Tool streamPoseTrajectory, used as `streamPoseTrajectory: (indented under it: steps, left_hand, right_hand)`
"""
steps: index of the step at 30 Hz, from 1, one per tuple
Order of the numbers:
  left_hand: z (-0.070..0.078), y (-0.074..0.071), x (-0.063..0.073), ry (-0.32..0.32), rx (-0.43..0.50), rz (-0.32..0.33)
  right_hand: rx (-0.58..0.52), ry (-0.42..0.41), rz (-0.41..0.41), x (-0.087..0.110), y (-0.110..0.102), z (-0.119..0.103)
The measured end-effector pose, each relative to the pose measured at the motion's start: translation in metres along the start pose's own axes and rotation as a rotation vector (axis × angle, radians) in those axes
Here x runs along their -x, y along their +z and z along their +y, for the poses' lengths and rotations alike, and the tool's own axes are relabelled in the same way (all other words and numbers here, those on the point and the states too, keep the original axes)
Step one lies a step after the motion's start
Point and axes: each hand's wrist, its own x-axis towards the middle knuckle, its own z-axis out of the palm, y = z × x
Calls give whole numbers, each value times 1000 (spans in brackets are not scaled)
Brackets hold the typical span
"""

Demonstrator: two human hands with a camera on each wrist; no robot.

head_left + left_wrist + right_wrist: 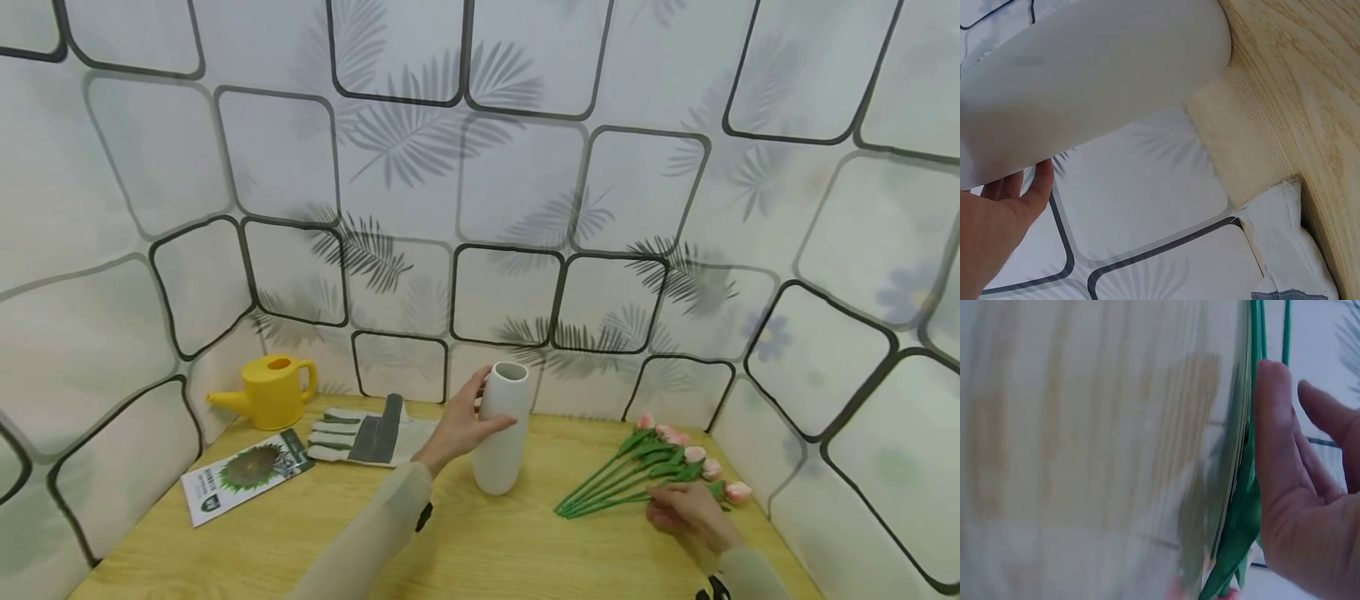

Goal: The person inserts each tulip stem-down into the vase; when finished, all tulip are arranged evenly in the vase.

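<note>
In the head view my left hand grips a tall white vase near its top, thumb across the front and fingers behind. The vase stands upright on the table, its mouth facing up; the left wrist view shows its smooth side with my fingers against it. Over on the right, my right hand is at a bunch of pink artificial tulips lying on the table. Seen from the right wrist, its fingers are fairly straight beside the green stems and leaves, with the thumb apart.
A grey-and-white work glove lies left of the vase. Farther left are a yellow watering can and a seed packet with a sunflower picture. Patterned walls enclose the wooden table at the back and sides.
</note>
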Motion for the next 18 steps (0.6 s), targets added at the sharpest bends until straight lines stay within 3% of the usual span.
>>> streamPoseTrajectory:
  steps: [2,3,6,9,13,18]
  left_hand:
    - [0,0,-1,1,-5,-3]
    - [1,0,-1,-2,-6,-3]
    - [0,0,0,-11,-4,-1]
    - [-1,0,0,-15,-3,-1]
    - [-2,-1,0,-14,2,-11]
    - [-1,-1,2,-18,11,-18]
  right_hand:
    - [65,-4,29,3,-1,-7]
    - [113,134,-74,13,-8,-16]
    - [61,191,-29,18,-3,-25]
    - [-77,232,35,23,6,-30]
    - [-191,173,110,27,16,-30]
    - [-300,7,134,28,28,-30]
